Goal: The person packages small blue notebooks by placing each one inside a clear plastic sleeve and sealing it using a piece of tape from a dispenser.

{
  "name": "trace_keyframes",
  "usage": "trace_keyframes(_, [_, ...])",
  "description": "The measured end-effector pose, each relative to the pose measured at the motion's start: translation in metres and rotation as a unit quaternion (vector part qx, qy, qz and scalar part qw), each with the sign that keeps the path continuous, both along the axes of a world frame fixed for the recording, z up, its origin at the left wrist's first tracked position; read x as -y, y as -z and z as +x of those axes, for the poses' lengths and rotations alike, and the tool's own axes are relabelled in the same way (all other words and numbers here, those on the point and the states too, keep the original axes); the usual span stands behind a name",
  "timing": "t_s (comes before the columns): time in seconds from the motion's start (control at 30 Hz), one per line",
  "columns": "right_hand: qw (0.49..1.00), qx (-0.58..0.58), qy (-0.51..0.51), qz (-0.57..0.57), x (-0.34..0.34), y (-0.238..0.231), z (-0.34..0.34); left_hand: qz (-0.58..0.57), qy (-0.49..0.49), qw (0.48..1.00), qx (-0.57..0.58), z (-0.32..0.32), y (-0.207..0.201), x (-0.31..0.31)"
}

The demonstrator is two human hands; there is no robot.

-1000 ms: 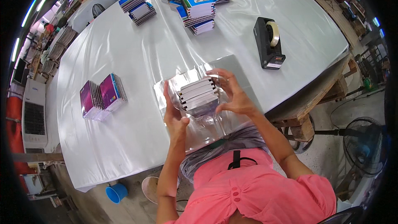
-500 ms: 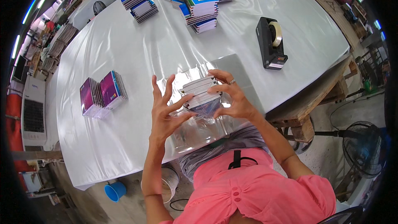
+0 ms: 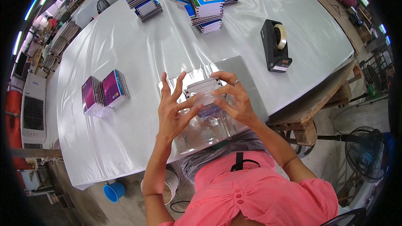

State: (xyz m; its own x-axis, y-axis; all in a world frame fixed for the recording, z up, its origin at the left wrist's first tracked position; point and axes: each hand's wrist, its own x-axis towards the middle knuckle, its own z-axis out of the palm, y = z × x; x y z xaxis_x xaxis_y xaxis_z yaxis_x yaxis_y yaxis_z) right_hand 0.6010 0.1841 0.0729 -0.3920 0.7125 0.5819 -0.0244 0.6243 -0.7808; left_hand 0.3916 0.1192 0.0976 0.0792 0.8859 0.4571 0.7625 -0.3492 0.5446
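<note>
Between my hands is a small stack of spiral notebooks (image 3: 204, 87), page edges facing up, with clear plastic film about its near side. My left hand (image 3: 172, 113) has its thumb and index finger against the stack's left and near side, the other fingers raised and spread. On the right, my right hand (image 3: 238, 101), a ring on one finger, grips the stack's side with fingers and thumb. Beneath lies a sheet of shiny clear film (image 3: 247, 79) near the table's front edge. The stack's lower part is partly hidden by glare and fingers.
Purple spiral notebooks (image 3: 113, 88) stand in two piles at left. Several stacks of blue notebooks (image 3: 205, 0) are at the far side. A black tape dispenser (image 3: 274, 48) sits right on the white-covered table (image 3: 109, 150). Below are a blue bucket (image 3: 114, 191) and a fan (image 3: 364, 150).
My left thumb has lifted up from the film at the stack's near side toward the index finger. My right thumb has moved up too, and the film's near flap looks flatter.
</note>
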Motion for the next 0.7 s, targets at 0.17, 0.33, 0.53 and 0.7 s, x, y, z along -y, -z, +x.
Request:
trace_keyframes(0.17, [0.998,0.05,0.023,-0.035,-0.004,-0.017,0.001,-0.047,0.022,0.999,0.013,-0.003,-0.009,-0.009])
trace_keyframes(0.33, [0.996,0.043,0.049,-0.06,-0.008,-0.025,-0.005,-0.072,0.027,0.994,0.078,-0.004,-0.013,-0.022])
trace_keyframes(0.53, [0.997,0.056,0.051,-0.013,-0.019,-0.029,-0.006,-0.011,0.037,0.991,0.131,-0.001,-0.002,-0.028])
trace_keyframes(0.7, [0.982,0.031,0.023,-0.186,-0.023,-0.031,-0.006,-0.074,0.045,0.936,0.341,0.009,-0.013,-0.036])
